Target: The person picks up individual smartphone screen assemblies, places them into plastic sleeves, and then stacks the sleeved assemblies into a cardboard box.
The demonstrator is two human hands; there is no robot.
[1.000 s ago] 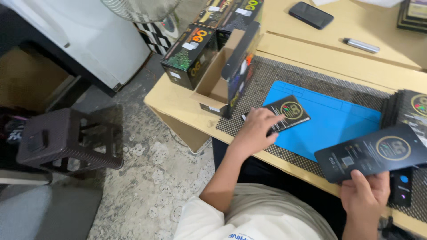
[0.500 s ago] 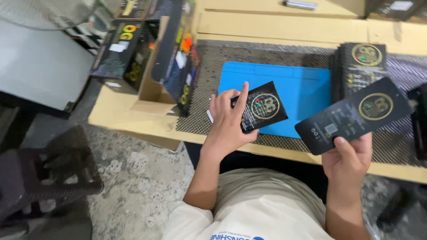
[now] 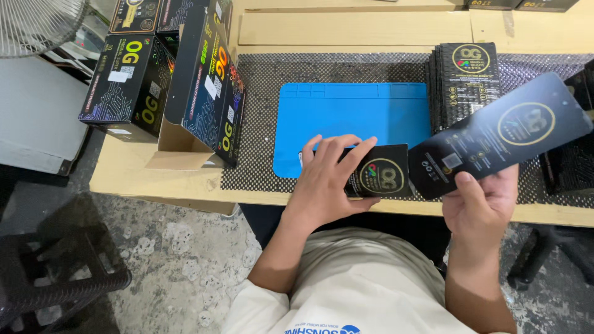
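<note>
My left hand (image 3: 328, 179) grips a small black square packet (image 3: 385, 176) with a gold round emblem, held over the near edge of the blue mat (image 3: 349, 117). My right hand (image 3: 482, 201) holds a long flat black sleeve (image 3: 504, 133) with a gold emblem by its lower end; the sleeve slants up to the right. The packet's right edge meets the open lower end of the sleeve. Both are above the table's front edge.
A black mesh liner (image 3: 266, 80) covers the wooden table (image 3: 136, 167). A stack of black sleeves (image 3: 467, 77) stands right of the mat. Open black cartons (image 3: 204, 80) sit at the left corner. A fan (image 3: 34, 25) and a dark stool (image 3: 49, 272) lie further left.
My left hand has carried the small packet from the mat's left part toward my body and right, up against the sleeve. The view has shifted to look straight down.
</note>
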